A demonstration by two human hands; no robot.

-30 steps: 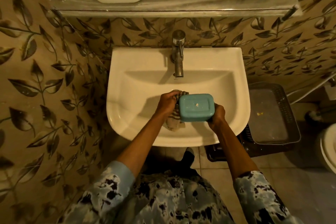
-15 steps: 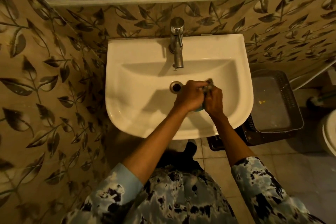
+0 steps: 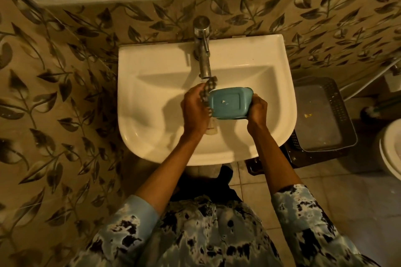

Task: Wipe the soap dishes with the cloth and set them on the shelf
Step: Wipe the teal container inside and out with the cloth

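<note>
Whereas it was lying covered a moment ago, the blue soap dish [image 3: 230, 103] is now showing its underside above the sink [image 3: 152, 136], the right hand [image 3: 258, 110] gripping one end, the left hand [image 3: 195, 110] clutching the cloth [image 3: 208, 91] against the other; wiping is likely continuing, not shelving.

A white sink [image 3: 152, 136] is hanging against leaf-patterned wall tiles [image 3: 54, 93], its chrome tap [image 3: 204, 58] reaching out over the basin. Just beside it on the right, a dark perforated basket [image 3: 338, 104] is sitting on the tiled floor [image 3: 321, 182], possibly lined with clear plastic.
</note>
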